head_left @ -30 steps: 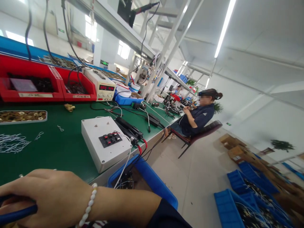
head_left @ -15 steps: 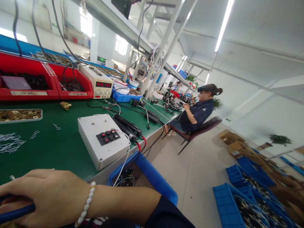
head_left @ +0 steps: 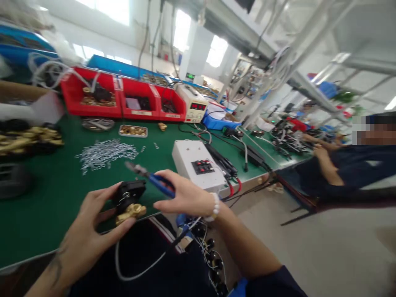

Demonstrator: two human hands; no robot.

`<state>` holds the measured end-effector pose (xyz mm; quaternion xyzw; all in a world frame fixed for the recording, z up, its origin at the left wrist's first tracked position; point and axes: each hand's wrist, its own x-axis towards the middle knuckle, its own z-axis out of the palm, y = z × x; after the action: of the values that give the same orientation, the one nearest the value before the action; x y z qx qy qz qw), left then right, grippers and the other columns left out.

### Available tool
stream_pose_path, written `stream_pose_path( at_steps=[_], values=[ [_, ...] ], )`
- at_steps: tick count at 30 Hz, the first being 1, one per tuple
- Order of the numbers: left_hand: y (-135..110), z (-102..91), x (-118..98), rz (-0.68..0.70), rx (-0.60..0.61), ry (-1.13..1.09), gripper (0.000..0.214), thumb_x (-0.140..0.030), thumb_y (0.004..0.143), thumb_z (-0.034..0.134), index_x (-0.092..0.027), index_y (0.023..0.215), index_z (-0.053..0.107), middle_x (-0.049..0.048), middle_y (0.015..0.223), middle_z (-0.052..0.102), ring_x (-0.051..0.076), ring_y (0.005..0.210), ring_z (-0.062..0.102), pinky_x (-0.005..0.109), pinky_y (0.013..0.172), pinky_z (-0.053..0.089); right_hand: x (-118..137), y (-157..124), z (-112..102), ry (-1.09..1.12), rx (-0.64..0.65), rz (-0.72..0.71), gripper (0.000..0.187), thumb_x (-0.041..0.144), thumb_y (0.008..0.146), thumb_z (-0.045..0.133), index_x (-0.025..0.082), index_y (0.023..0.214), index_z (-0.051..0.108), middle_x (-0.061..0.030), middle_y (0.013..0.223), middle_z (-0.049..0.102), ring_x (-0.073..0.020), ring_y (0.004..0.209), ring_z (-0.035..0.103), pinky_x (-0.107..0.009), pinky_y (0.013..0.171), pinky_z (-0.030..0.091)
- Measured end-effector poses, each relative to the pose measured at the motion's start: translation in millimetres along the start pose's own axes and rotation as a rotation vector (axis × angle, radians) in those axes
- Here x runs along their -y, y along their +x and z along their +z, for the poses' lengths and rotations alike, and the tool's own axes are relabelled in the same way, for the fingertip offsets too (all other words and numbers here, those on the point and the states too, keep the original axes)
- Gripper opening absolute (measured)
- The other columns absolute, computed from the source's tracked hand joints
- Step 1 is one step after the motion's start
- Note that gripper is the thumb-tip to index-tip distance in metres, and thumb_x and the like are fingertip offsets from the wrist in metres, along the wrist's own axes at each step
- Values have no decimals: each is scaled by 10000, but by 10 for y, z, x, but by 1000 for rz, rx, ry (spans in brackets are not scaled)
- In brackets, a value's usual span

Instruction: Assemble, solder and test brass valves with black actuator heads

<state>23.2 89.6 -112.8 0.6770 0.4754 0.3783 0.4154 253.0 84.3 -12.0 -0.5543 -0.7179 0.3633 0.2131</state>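
Observation:
Near the bench's front edge, my left hand (head_left: 89, 225) is closed around a black housing (head_left: 131, 193) joined to a brass valve body (head_left: 131, 212). A grey cable (head_left: 136, 276) loops down in front of my lap below it. My right hand (head_left: 182, 196) grips blue-handled pliers (head_left: 159, 183) whose metal jaws point left, above the black housing and apart from it. Just beyond my hands lies a loose heap of bent wire clips (head_left: 107, 153) on the green bench top (head_left: 71, 181).
A white switch box (head_left: 185, 159) stands right of the clips. Red bins (head_left: 93, 105), a power supply (head_left: 193, 103) and a tray of brass parts (head_left: 133, 131) line the back. Brass valves (head_left: 31, 138) lie at left. A co-worker (head_left: 340, 169) sits at right.
The view has swung left and down, bringing my left hand with the black-and-brass part into sight. My right hand, holding the pliers, now appears further right in the view.

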Motion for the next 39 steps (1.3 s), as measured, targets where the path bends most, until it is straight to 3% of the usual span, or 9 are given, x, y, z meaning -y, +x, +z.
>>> stream_pose_path(
  at_steps=[7,13,18,23,29,33,34,37,39],
  values=[
    [77,2,-24,51,24,-163,662,-378,786,739,-301,1393,487,25,1145,448,202,1126,558,389,980,576,-96,-50,-9,66,-549,-269,262,235,914,514,252,1176,530,9,853,550,-135,702,545,-298,690,501],
    [47,-17,-27,92,54,-178,702,-355,756,769,-302,1399,492,39,1136,461,215,1122,534,387,954,582,-101,-22,78,-399,-252,-236,194,160,860,519,228,999,637,-26,784,603,-163,663,583,-304,623,490],
    [63,-25,-41,84,51,-217,706,-355,743,775,-288,1392,506,43,1141,461,225,1129,532,393,961,576,-74,-23,8,-142,-748,-276,150,221,889,550,248,1036,568,5,790,576,-139,630,571,-273,586,487],
    [64,-21,-51,87,73,-214,729,-353,734,785,-284,1401,498,47,1136,456,224,1120,524,388,950,577,-131,26,12,-431,-208,-282,166,146,836,521,226,945,618,-14,742,593,-159,615,579,-286,564,468],
    [51,-14,-15,116,79,-222,735,-348,751,779,-313,1419,473,42,1149,452,223,1128,520,393,958,568,-134,33,-23,-225,-742,-273,123,238,872,553,239,994,571,-8,807,589,-153,618,556,-295,596,481],
    [55,-22,5,100,80,-240,733,-349,746,783,-313,1412,478,42,1161,446,227,1139,523,399,959,570,-157,44,-5,-439,-233,-254,143,172,813,544,229,924,613,-5,720,603,-160,583,573,-289,553,469],
    [58,-24,4,99,81,-241,735,-348,745,785,-310,1412,477,43,1161,447,226,1137,524,400,960,570,-153,46,-10,-457,-227,-247,139,178,817,552,227,929,618,-4,715,602,-160,588,571,-290,560,470],
    [68,-31,-2,110,90,-234,742,-351,746,785,-305,1418,472,45,1158,452,224,1126,526,397,955,570,-141,50,-6,-301,-687,-277,108,239,871,559,234,975,586,-5,783,587,-149,615,550,-292,584,468],
    [68,-35,-2,120,91,-231,746,-352,744,787,-307,1419,473,43,1157,453,221,1123,526,390,952,570,-145,56,24,-218,-813,-301,83,236,884,540,239,964,560,-2,790,569,-147,608,543,-286,564,458]
  ],
)
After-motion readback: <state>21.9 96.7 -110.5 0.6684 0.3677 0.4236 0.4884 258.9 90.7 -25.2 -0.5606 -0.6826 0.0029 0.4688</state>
